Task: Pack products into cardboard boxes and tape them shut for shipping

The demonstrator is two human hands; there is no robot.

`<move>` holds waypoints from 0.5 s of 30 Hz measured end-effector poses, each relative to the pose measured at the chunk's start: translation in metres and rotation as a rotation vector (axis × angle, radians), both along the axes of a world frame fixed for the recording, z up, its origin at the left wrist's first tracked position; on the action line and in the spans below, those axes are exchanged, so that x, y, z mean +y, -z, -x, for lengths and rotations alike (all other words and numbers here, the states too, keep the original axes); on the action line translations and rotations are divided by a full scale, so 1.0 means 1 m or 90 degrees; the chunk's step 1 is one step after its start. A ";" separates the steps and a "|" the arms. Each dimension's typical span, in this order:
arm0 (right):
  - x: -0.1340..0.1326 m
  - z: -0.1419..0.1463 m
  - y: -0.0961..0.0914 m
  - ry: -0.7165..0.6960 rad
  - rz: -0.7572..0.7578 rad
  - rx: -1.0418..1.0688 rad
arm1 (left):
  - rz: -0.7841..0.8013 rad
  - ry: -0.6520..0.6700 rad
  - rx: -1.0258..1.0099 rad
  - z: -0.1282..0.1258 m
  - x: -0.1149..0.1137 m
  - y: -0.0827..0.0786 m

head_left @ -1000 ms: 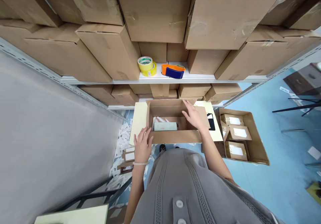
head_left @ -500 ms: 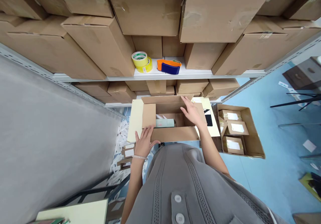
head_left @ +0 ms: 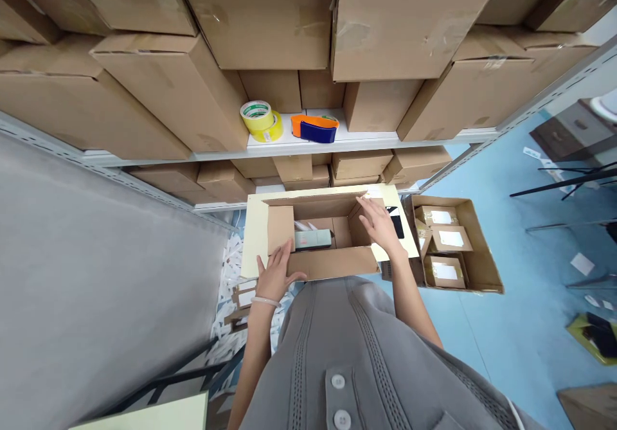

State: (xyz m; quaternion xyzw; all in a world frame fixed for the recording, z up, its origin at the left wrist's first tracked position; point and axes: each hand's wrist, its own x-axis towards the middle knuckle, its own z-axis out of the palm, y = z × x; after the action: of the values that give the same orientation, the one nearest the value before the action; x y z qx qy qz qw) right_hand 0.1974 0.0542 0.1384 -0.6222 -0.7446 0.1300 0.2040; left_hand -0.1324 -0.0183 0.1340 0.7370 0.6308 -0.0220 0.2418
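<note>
Brown cardboard carton (head_left: 322, 209), flaps (head_left: 332, 264) spread flat; pale-green oblong box (head_left: 312, 239) inside.

Grey top (head_left: 359, 359), white buttons (head_left: 338, 382), pale bracelet (head_left: 265, 301) on left wrist

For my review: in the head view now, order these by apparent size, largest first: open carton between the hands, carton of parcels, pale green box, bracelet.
1. Open carton and carton of parcels: too alike to rank; they seem to sit at different distances from the camera.
2. Pale green box
3. Bracelet
</note>
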 end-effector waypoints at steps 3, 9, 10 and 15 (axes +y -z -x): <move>-0.022 -0.020 0.019 0.072 0.015 -0.016 | -0.031 -0.025 -0.021 0.003 0.010 -0.004; -0.058 -0.032 0.051 0.275 0.092 0.021 | -0.106 -0.058 -0.026 0.014 0.052 -0.010; -0.061 -0.029 0.052 0.283 0.102 0.044 | -0.115 -0.059 -0.023 0.015 0.059 -0.011; -0.069 -0.013 0.031 0.286 0.036 0.103 | -0.111 -0.084 -0.043 0.015 0.083 -0.012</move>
State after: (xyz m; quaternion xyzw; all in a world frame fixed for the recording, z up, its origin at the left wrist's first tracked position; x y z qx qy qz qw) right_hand 0.2103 -0.0149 0.1075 -0.7651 -0.5649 0.1513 0.2695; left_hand -0.1479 0.0645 0.1461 0.7125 0.6689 0.0736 0.1990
